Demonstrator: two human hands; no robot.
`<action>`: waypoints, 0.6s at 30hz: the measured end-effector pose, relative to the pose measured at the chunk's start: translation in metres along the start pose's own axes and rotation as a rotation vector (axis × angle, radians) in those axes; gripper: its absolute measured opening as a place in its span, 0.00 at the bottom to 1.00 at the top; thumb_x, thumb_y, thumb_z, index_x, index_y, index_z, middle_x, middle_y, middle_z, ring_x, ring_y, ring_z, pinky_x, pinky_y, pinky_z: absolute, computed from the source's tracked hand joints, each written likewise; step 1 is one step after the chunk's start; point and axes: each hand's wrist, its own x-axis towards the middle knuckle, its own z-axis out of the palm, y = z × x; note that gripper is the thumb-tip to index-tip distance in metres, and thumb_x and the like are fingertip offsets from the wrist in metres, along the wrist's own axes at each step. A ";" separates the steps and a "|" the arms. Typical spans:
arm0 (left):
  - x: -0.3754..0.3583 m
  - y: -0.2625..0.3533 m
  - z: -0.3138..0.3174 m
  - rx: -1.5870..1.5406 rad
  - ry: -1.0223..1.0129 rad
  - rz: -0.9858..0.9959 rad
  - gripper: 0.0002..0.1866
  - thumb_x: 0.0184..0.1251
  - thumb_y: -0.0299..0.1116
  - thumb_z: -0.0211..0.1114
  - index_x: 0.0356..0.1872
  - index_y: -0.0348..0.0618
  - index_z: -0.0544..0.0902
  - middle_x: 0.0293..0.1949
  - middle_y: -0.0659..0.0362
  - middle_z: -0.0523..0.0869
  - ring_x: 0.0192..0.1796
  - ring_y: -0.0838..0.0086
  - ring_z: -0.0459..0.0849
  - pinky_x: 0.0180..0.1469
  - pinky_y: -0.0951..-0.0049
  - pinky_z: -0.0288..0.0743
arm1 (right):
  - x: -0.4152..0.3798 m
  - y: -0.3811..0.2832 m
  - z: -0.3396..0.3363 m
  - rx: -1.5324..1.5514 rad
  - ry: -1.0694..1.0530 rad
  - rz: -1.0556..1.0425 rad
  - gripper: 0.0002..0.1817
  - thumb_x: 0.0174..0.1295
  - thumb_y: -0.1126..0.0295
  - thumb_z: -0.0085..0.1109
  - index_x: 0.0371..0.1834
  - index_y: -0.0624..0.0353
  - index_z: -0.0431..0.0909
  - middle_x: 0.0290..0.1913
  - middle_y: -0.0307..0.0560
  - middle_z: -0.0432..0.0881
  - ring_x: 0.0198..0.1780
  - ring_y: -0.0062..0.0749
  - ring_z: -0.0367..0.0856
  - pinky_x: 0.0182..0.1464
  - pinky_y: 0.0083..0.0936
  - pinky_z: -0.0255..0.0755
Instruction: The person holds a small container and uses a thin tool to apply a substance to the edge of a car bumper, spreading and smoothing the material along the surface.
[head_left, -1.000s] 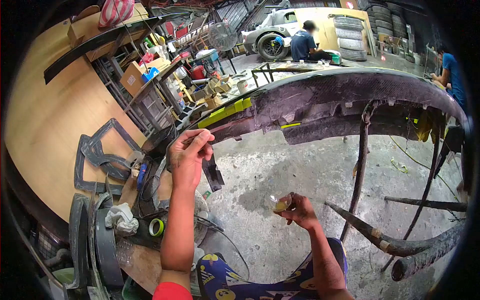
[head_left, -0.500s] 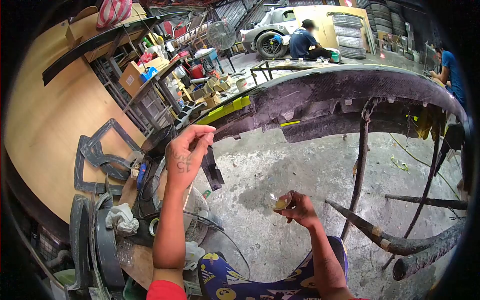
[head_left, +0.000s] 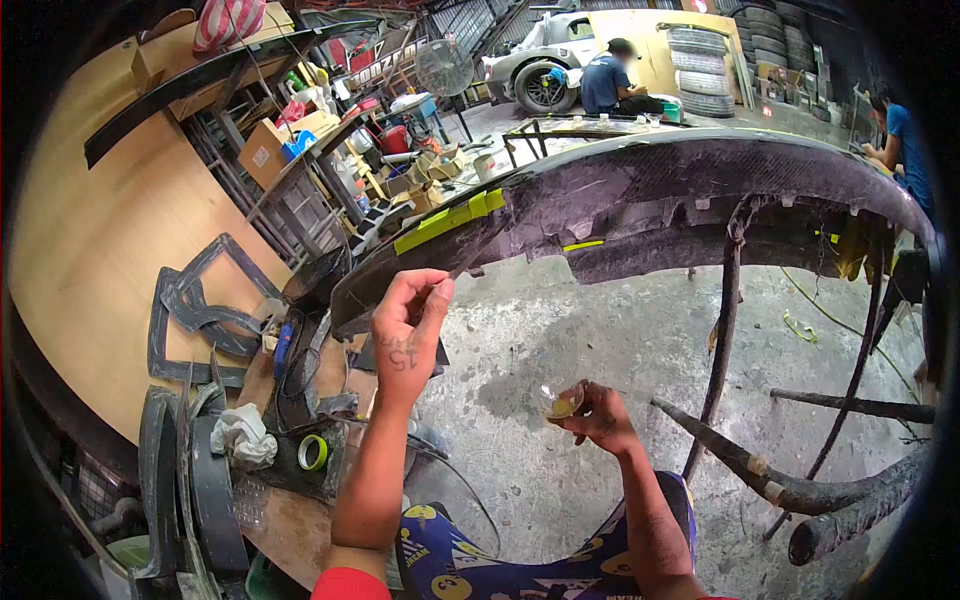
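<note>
My left hand (head_left: 408, 325) is closed in a pinch on a thin dark stick (head_left: 478, 250), whose far end overlaps the inner face of a long curved carbon-fibre panel (head_left: 640, 200). Yellow tape (head_left: 450, 222) runs along the panel's edge just beyond that hand. Lower right, my right hand (head_left: 603, 418) grips a small clear plastic cup (head_left: 562, 402) with a little yellowish liquid at the bottom. The cup is held tilted over the floor, in front of my knees.
Dark posts (head_left: 722, 340) and thick poles (head_left: 790, 490) stand and lie under the panel at right. Beside me at left are a green tape roll (head_left: 313, 453), crumpled white paper (head_left: 243, 437) and black trim pieces (head_left: 222, 480). Two people (head_left: 605, 82) are further back.
My left hand has moved to the right and slightly down, with the stick now reaching across the panel's inner face. My right hand and the cup stay nearly still.
</note>
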 end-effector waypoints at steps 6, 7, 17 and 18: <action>-0.010 -0.005 0.001 -0.015 -0.037 -0.046 0.09 0.77 0.34 0.68 0.45 0.37 0.85 0.34 0.68 0.83 0.36 0.88 0.76 0.39 0.83 0.71 | -0.001 0.002 -0.003 0.031 -0.003 -0.017 0.21 0.57 0.74 0.78 0.51 0.67 0.80 0.30 0.42 0.86 0.25 0.20 0.81 0.23 0.21 0.76; -0.011 -0.007 0.000 -0.016 -0.035 -0.045 0.09 0.77 0.33 0.68 0.45 0.37 0.85 0.34 0.68 0.83 0.36 0.88 0.76 0.40 0.83 0.71 | -0.001 0.003 -0.003 0.018 -0.003 -0.014 0.21 0.57 0.74 0.78 0.51 0.67 0.80 0.30 0.42 0.85 0.25 0.20 0.81 0.23 0.21 0.76; -0.023 -0.013 0.002 -0.055 -0.015 -0.082 0.09 0.76 0.34 0.68 0.46 0.38 0.85 0.32 0.68 0.83 0.31 0.89 0.73 0.34 0.82 0.67 | -0.003 -0.007 -0.002 -0.052 0.022 0.041 0.22 0.56 0.73 0.79 0.52 0.66 0.81 0.30 0.41 0.85 0.25 0.19 0.80 0.23 0.21 0.77; -0.024 -0.012 0.002 -0.055 -0.014 -0.082 0.09 0.76 0.34 0.68 0.46 0.38 0.85 0.32 0.68 0.83 0.31 0.89 0.73 0.34 0.82 0.67 | -0.003 -0.006 -0.002 -0.040 0.019 0.027 0.22 0.56 0.73 0.79 0.51 0.66 0.81 0.29 0.41 0.85 0.25 0.19 0.80 0.23 0.21 0.77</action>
